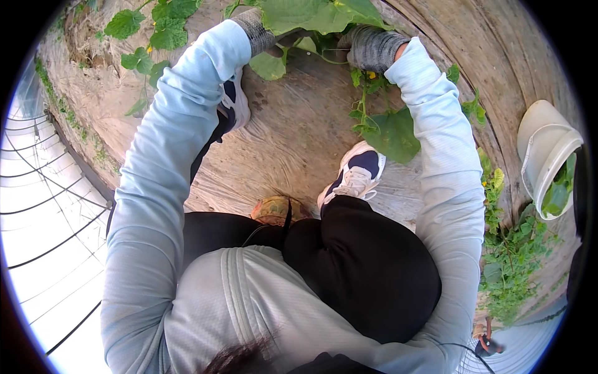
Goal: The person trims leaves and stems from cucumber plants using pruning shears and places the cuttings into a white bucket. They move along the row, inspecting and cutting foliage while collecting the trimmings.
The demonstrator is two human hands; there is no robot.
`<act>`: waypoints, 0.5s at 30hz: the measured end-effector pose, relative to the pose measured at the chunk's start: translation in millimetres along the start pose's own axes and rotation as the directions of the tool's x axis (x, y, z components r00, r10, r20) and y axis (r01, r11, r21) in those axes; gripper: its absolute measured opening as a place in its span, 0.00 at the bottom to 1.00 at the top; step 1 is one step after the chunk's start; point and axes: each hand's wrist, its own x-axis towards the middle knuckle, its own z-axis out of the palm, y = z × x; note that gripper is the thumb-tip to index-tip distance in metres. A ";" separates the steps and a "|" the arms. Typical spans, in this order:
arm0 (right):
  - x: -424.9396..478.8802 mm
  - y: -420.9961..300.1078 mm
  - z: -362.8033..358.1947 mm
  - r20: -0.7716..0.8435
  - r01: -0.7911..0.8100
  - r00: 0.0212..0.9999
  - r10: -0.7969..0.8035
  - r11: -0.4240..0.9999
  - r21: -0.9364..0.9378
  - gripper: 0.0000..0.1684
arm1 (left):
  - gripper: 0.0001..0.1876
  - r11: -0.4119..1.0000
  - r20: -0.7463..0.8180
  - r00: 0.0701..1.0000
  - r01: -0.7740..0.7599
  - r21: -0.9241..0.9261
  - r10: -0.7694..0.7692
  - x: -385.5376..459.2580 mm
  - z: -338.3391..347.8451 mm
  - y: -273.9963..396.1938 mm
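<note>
Both my hands wear grey knit gloves and reach into a leafy cucurbit vine at the top of the view. A broad green leaf [313,16] covers much of the space between them. My left hand [256,32] is at the leaf's left edge, its fingertips mostly hidden among foliage. On the other side, my right hand [373,49] has curled fingers beside a thin green stem [329,60]; whether they grip it is hidden. Below that hand hang a yellow flower [372,75] and a large leaf [395,135].
Plastic sheeting [289,126] covers the ground around my shoes [357,170]. At right, a tilted white bucket [542,145] contains green leaves. More vines [509,262] grow along the right, and another person [488,343] is far off there. Greenhouse hoops [51,196] curve at left.
</note>
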 end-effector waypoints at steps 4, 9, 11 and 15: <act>-1.8 -0.1 -0.7 -0.015 -0.002 1.000 0.001 1.000 -0.007 0.21 | 0.05 0.980 -0.038 0.986 -0.156 0.125 0.162 0.5 5.9 7.0; -4.1 -7.7 -0.7 -0.090 0.042 0.995 -0.045 0.998 -0.036 0.22 | 0.05 0.891 0.086 0.933 -0.359 0.278 0.349 14.0 24.0 13.7; -7.4 -8.4 -1.4 -0.109 0.034 0.993 -0.038 0.998 -0.045 0.22 | 0.05 0.875 0.105 0.926 -0.377 0.305 0.362 18.6 28.8 15.9; -18.7 -8.9 -3.7 -0.157 0.000 0.987 -0.010 0.998 -0.062 0.22 | 0.05 0.869 0.141 0.929 -0.370 0.328 0.342 22.6 26.2 26.1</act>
